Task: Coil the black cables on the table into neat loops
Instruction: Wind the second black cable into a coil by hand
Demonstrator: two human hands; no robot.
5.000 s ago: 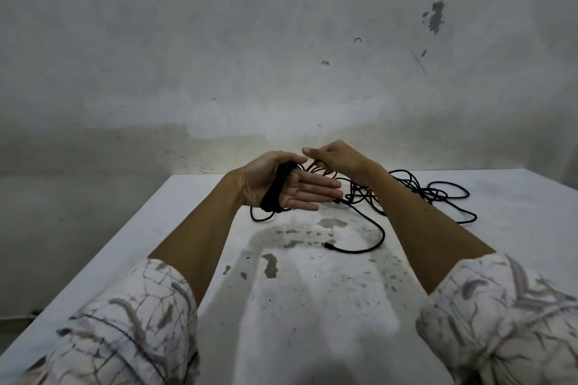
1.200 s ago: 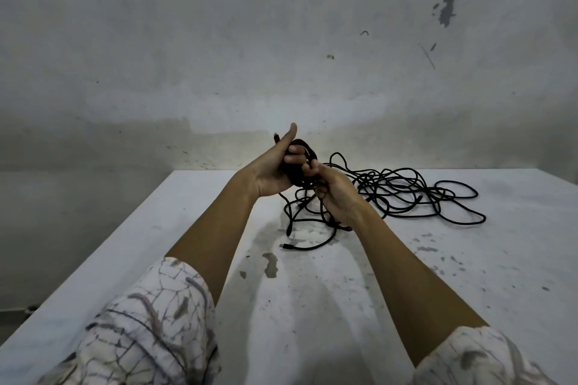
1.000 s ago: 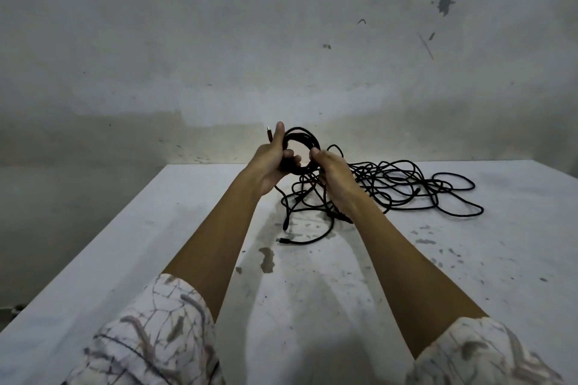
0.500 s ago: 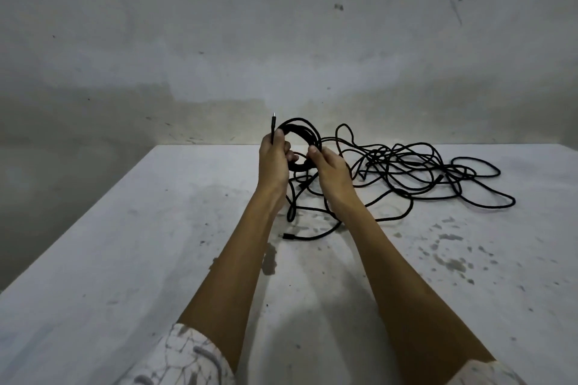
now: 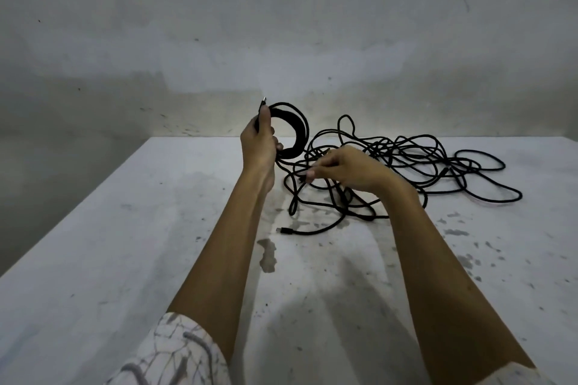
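Note:
My left hand (image 5: 260,143) grips a round coil of black cable (image 5: 297,131), held upright above the white table (image 5: 125,244), with a plug tip sticking up past the thumb. To the coil's right and lower, my right hand (image 5: 347,167) pinches a strand of the loose black cable. The rest of the black cable lies in a tangled pile (image 5: 416,162) on the table behind and to the right of my right hand. One free cable end with a plug (image 5: 283,231) lies on the table in front of the hands.
A stained grey wall (image 5: 281,40) stands just behind the table's far edge. The table's left edge (image 5: 78,206) runs diagonally, with dark floor beyond it. Dark stains (image 5: 267,255) mark the tabletop between my forearms.
My right hand has let go of the coil and dropped to the right onto a loose strand. My left hand keeps hold of the coil. The view has tilted down.

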